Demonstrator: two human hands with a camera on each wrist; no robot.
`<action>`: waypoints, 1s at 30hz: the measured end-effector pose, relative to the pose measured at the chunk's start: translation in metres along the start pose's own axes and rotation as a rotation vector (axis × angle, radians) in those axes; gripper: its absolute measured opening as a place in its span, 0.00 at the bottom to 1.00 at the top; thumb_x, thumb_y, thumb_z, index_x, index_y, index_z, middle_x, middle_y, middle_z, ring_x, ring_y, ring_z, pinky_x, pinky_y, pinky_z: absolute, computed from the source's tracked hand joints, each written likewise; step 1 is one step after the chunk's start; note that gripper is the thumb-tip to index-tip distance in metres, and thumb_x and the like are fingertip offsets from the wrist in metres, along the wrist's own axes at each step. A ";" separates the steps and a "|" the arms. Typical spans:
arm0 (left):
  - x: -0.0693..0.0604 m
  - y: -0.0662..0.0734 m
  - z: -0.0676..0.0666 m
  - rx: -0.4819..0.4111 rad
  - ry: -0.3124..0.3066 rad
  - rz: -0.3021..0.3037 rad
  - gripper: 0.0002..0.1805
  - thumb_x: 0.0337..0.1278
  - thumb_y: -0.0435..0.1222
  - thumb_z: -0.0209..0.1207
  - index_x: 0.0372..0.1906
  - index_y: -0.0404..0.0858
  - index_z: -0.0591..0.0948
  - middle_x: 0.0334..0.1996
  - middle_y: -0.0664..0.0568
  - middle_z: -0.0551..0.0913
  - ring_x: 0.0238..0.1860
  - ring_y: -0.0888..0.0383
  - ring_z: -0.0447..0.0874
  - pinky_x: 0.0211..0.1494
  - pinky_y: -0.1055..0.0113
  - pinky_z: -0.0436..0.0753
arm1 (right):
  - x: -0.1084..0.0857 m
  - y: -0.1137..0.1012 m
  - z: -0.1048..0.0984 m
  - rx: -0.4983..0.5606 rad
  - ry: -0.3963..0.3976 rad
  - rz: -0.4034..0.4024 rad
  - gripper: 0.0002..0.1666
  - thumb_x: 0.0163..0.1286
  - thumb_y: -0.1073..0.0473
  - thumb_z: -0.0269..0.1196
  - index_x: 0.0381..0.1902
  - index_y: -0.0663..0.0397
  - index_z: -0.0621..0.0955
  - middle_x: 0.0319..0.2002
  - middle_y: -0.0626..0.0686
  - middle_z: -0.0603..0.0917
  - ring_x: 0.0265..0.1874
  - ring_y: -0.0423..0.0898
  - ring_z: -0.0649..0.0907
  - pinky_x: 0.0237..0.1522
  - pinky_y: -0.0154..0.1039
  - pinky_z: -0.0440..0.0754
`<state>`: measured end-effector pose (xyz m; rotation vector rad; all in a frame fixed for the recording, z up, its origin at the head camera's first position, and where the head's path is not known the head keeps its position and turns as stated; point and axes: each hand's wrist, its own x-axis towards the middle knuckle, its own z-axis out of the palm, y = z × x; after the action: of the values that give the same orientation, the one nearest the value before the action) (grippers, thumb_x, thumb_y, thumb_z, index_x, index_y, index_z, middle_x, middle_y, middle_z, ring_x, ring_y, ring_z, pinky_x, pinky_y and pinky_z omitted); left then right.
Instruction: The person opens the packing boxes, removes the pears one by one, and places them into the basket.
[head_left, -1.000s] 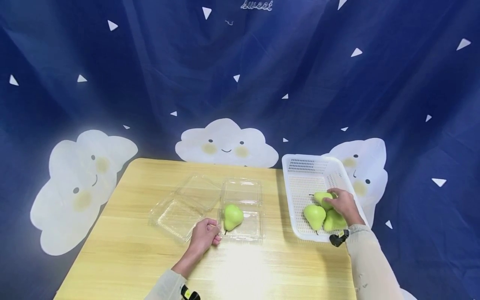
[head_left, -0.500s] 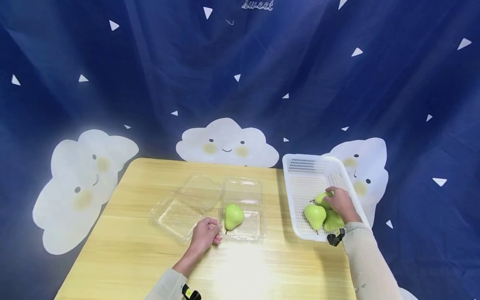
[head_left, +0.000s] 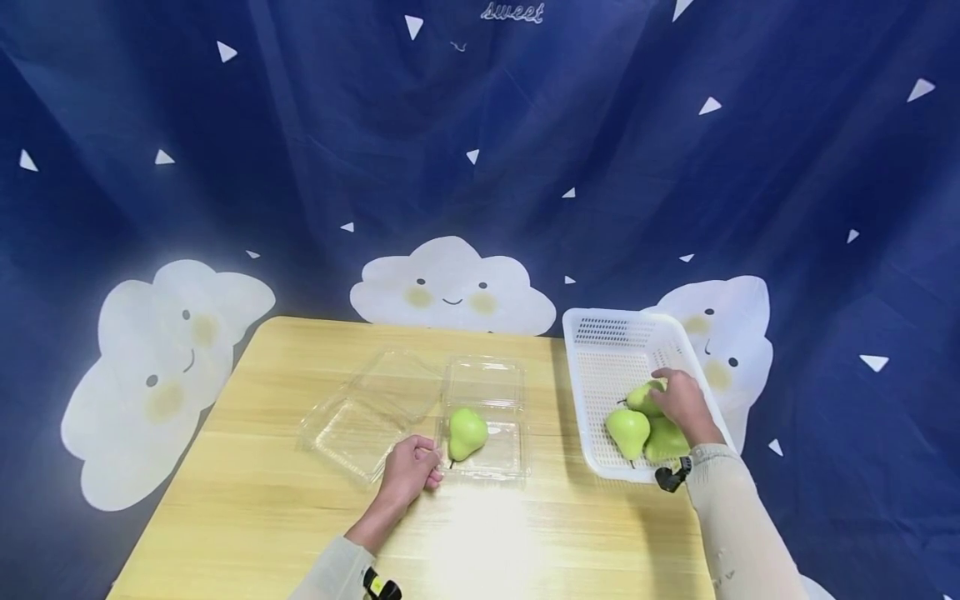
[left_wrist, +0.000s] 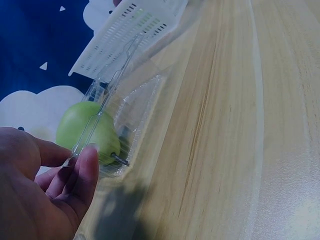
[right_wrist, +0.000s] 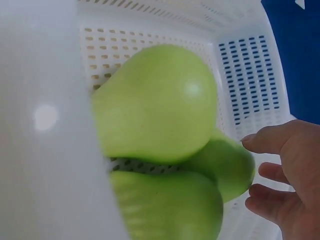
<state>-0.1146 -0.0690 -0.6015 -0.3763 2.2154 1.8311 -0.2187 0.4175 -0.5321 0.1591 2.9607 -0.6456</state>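
Note:
In the head view my left hand (head_left: 410, 472) is at the near left corner of a clear plastic clamshell box (head_left: 504, 450). Thumb and fingers pinch its rim, as the left wrist view shows. One green pear (head_left: 467, 433) lies in the box's near half, stem toward me. My right hand (head_left: 684, 406) is inside a white plastic basket (head_left: 587, 417), at the blunt end of the farthest pear (right_wrist: 235, 167). Its thumb and fingertips are spread at that end, apart from each other. Two more pears, a left one (right_wrist: 160, 100) and a near one (right_wrist: 170, 205), lie beside it.
Another clear clamshell box (head_left: 360, 437) lies unfolded and angled on the wooden table (head_left: 247, 500), left of the first. The basket stands at the table's right edge. A dark blue curtain (head_left: 480, 108) with cloud prints hangs behind.
In the basket, the farthest pear has turned slightly, its stem end shifting nearer to me. My right hand's fingers have moved a little farther back and spread. My left hand stays put.

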 end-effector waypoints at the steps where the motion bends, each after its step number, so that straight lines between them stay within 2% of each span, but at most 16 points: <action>1: 0.000 0.000 0.000 0.000 -0.001 0.000 0.13 0.67 0.29 0.62 0.50 0.24 0.79 0.29 0.42 0.85 0.20 0.59 0.85 0.27 0.58 0.93 | 0.000 -0.001 0.000 -0.001 0.015 -0.013 0.28 0.70 0.63 0.61 0.65 0.73 0.75 0.63 0.79 0.75 0.63 0.75 0.75 0.67 0.70 0.75; 6: 0.000 0.003 0.000 0.000 0.004 -0.004 0.13 0.66 0.29 0.62 0.51 0.23 0.79 0.28 0.43 0.84 0.20 0.59 0.85 0.26 0.60 0.92 | 0.002 -0.014 0.000 -0.024 0.108 -0.085 0.28 0.69 0.63 0.62 0.64 0.72 0.76 0.62 0.80 0.75 0.61 0.76 0.76 0.69 0.70 0.74; 13: 0.001 0.002 0.000 0.000 0.009 -0.012 0.13 0.66 0.29 0.62 0.50 0.24 0.80 0.31 0.38 0.86 0.19 0.59 0.85 0.26 0.61 0.92 | 0.002 -0.051 0.001 -0.023 0.227 -0.215 0.26 0.66 0.65 0.67 0.60 0.73 0.79 0.60 0.78 0.78 0.61 0.75 0.77 0.67 0.70 0.76; 23: 0.002 0.002 -0.001 -0.010 0.013 -0.015 0.12 0.65 0.29 0.63 0.49 0.24 0.81 0.32 0.36 0.86 0.19 0.59 0.85 0.26 0.60 0.92 | -0.010 -0.112 0.015 0.014 0.298 -0.355 0.26 0.63 0.64 0.71 0.58 0.68 0.82 0.57 0.72 0.82 0.58 0.71 0.81 0.66 0.66 0.79; 30: 0.001 0.003 -0.001 -0.006 0.006 -0.007 0.12 0.65 0.29 0.63 0.49 0.24 0.80 0.33 0.35 0.87 0.20 0.60 0.86 0.27 0.59 0.92 | -0.023 -0.151 0.030 0.019 0.276 -0.446 0.24 0.62 0.64 0.72 0.56 0.66 0.83 0.55 0.69 0.85 0.57 0.67 0.83 0.64 0.62 0.83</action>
<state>-0.1163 -0.0697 -0.5985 -0.3909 2.2100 1.8355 -0.2126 0.2662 -0.4944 -0.4618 3.2833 -0.7499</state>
